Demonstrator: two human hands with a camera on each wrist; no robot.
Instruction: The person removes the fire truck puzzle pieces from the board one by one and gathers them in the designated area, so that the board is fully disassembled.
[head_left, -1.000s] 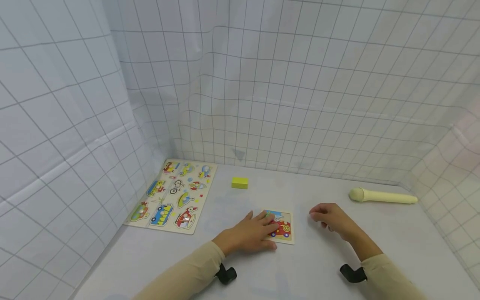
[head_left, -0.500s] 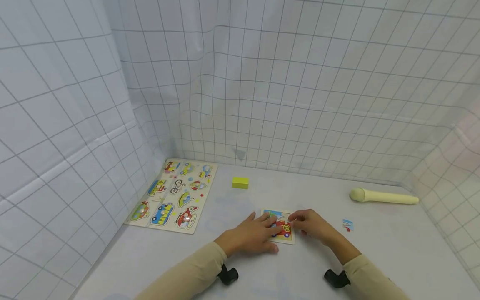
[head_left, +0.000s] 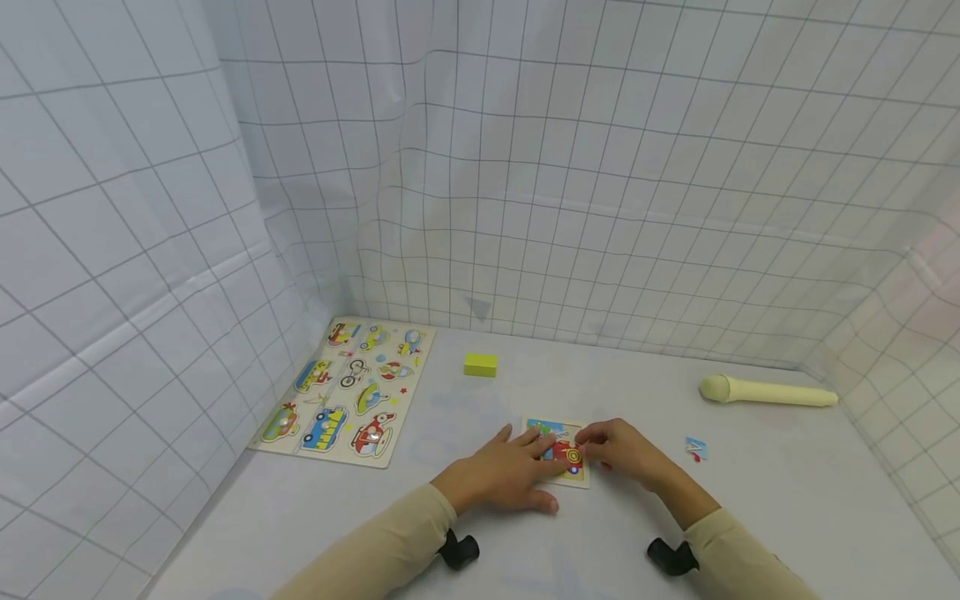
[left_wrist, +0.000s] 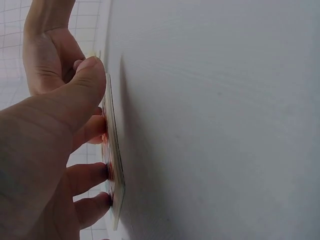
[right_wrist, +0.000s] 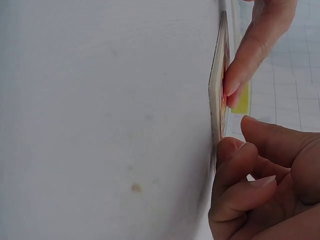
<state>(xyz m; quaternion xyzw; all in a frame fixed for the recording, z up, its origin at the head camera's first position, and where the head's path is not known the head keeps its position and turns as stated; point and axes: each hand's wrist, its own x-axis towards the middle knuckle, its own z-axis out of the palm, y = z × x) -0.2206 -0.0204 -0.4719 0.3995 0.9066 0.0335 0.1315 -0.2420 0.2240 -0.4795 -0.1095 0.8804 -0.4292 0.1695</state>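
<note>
A small square picture puzzle [head_left: 568,478] with a red vehicle lies on the table. My left hand [head_left: 501,475] rests on its left part from above, fingers spread and fairly straight; they hide part of the picture. My right hand [head_left: 622,450] is at the puzzle's right edge with bent fingers. In the right wrist view those curled fingers [right_wrist: 235,162] meet the puzzle's edge [right_wrist: 216,95]; whether they pinch anything is hidden. A loose blue and white puzzle piece [head_left: 696,448] with a red spot lies on the table right of my right hand.
A larger wooden board [head_left: 408,410] with several vehicle pictures lies at the left. A yellow block [head_left: 480,365] sits behind the puzzle. At the back right lies a pale yellow stick with a rounded head [head_left: 768,392]. Gridded white curtains [head_left: 570,167] enclose the table.
My right hand has moved left to the puzzle's right edge, and the loose piece now shows on the table behind it. My left hand stays on the puzzle, its fingers slightly shifted.
</note>
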